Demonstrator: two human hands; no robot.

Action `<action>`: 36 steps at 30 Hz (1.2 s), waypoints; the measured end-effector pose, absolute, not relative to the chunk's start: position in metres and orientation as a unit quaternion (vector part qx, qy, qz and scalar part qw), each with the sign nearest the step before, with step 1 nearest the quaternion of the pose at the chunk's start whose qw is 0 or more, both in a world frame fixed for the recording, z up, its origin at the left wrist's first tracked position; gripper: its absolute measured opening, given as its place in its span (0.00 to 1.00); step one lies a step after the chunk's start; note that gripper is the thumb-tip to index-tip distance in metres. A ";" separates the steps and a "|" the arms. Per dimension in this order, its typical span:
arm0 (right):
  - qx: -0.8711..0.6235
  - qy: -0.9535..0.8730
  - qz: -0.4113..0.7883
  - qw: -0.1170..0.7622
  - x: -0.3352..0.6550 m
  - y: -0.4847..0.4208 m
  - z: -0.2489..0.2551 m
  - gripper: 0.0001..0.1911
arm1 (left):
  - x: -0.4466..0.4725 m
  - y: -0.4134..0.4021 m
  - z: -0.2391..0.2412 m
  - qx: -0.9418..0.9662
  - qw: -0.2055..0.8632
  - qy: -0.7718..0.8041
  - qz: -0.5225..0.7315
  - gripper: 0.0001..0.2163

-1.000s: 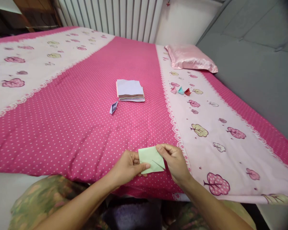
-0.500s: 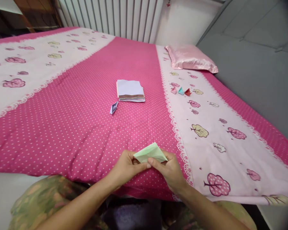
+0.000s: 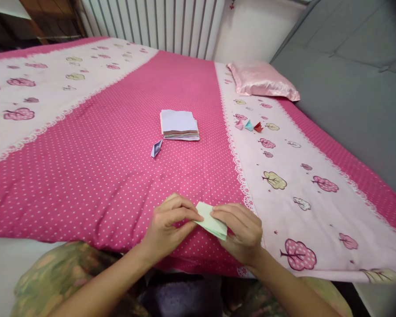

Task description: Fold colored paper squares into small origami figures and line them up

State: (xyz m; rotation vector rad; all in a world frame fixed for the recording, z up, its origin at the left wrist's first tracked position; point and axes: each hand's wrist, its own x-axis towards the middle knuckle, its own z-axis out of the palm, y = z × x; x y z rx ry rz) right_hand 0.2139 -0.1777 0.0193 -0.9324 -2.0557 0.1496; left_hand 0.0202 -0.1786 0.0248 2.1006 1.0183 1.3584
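Note:
A pale green folded paper [image 3: 211, 221] is held between my two hands, just above the near edge of the bed. My left hand [image 3: 170, 222] pinches its left corner between thumb and fingers. On the other side my right hand [image 3: 240, 229] grips the paper, fingers over the top and the thumb mostly hidden behind. Several layers show along the paper's lower edge. Farther off lies a small lilac folded paper boat [image 3: 156, 149], close to a stack of square coloured paper [image 3: 179, 125] topped by a pale lilac sheet.
Three small folded paper pieces, pink [image 3: 239, 125], light blue [image 3: 249, 125] and red [image 3: 258, 127], sit in a row on the white band of the bedspread [image 3: 119, 176]. A pink pillow [image 3: 262, 79] lies behind them, beside a grey headboard [image 3: 350, 79]. A white radiator [image 3: 155, 26] stands at the back.
The green paper has gone from a wide pointed shape to a narrower, tilted, layered one. Both hands have shifted their grip, fingers now over its top.

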 end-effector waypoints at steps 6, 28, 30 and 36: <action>-0.363 -0.835 -0.009 0.413 0.218 -0.169 0.006 0.12 | 0.010 -0.171 0.008 0.853 0.004 0.318 0.415 0.08; -0.418 -0.824 0.222 0.310 0.227 -0.170 0.011 0.15 | 0.009 -0.171 0.010 0.861 0.142 0.377 0.311 0.11; -0.417 -0.822 0.230 0.312 0.228 -0.169 0.011 0.15 | 0.009 -0.171 0.011 0.858 0.153 0.381 0.307 0.11; -0.419 -0.808 0.257 0.326 0.230 -0.166 0.011 0.11 | 0.009 -0.171 0.011 0.858 0.159 0.390 0.293 0.10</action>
